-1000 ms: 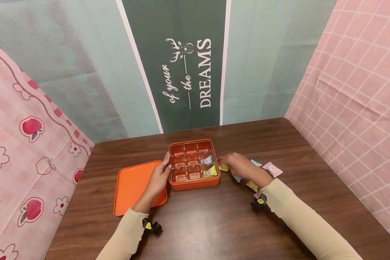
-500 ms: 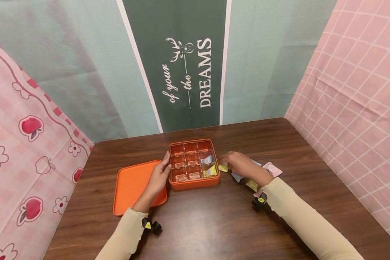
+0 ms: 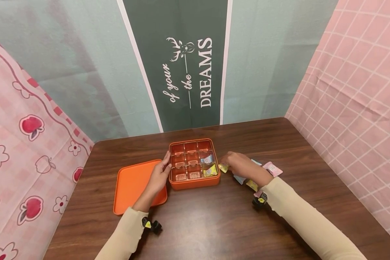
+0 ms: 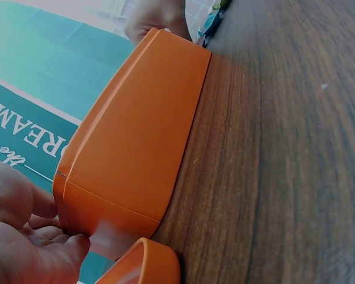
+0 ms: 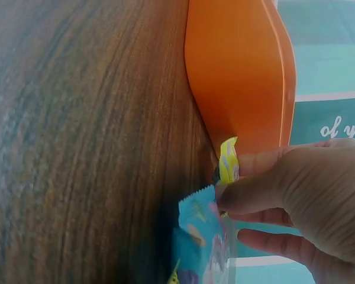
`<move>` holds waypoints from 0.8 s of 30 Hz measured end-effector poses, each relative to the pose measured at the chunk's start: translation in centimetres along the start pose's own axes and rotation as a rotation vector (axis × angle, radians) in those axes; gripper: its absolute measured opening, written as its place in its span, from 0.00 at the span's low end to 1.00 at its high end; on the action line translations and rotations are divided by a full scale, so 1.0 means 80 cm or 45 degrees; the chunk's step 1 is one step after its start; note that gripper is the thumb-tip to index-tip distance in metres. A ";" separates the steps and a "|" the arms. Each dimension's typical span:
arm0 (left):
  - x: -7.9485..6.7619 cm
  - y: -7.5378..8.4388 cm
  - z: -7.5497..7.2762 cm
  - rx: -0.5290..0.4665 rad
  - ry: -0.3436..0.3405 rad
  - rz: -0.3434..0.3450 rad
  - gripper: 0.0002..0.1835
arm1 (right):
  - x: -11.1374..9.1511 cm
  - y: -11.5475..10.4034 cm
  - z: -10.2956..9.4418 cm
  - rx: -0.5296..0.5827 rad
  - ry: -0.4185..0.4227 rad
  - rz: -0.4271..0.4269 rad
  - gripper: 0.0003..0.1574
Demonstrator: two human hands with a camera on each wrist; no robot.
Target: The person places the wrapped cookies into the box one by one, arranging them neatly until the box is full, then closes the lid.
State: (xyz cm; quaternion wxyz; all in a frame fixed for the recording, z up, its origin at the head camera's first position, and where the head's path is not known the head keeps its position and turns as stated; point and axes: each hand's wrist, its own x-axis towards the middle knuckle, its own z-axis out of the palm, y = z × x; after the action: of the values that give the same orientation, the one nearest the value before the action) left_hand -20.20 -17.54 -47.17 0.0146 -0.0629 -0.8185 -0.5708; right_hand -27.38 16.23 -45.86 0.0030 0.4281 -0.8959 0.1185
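An orange box (image 3: 195, 185) with a clear divided insert sits on the table. A yellow wrapped candy (image 3: 210, 171) lies in its near right compartment, and a blue wrapped candy (image 3: 206, 159) in the one behind. My left hand (image 3: 157, 177) rests against the box's left side, its fingers fairly straight at the corner in the left wrist view. Just right of the box, my right hand (image 3: 239, 165) pinches another yellow wrapped candy (image 5: 228, 161) between thumb and finger. In the right wrist view a blue candy wrapper (image 5: 202, 231) is close below the thumb.
An orange lid (image 3: 133, 186) lies left of the box, partly under the left forearm. Beneath and beside the right wrist are several wrapped candies, including a pink one (image 3: 273, 168) and a yellow one (image 3: 252, 185). Fabric curtains (image 3: 263, 65) hang behind the wooden table (image 3: 201, 224).
My right hand has shifted very slightly right, and more of the yellow candy at its fingertips shows. My left hand stays at the box.
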 end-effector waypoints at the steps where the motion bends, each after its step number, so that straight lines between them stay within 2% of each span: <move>1: 0.000 0.000 0.000 -0.001 -0.001 -0.002 0.28 | 0.000 0.000 0.000 -0.003 0.002 0.003 0.27; 10: 0.000 0.001 0.000 -0.002 -0.005 -0.011 0.28 | -0.008 0.003 0.002 -0.098 0.030 -0.001 0.24; 24: 0.000 0.002 -0.001 -0.012 -0.001 -0.021 0.28 | -0.019 0.006 -0.002 -0.021 0.055 0.053 0.26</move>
State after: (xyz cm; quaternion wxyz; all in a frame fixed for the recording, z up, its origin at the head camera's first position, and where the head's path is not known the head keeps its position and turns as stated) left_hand -20.15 -17.54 -47.04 0.0091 -0.0564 -0.8163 -0.5748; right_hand -26.82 17.72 -45.97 0.0232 0.4068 -0.9053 0.1202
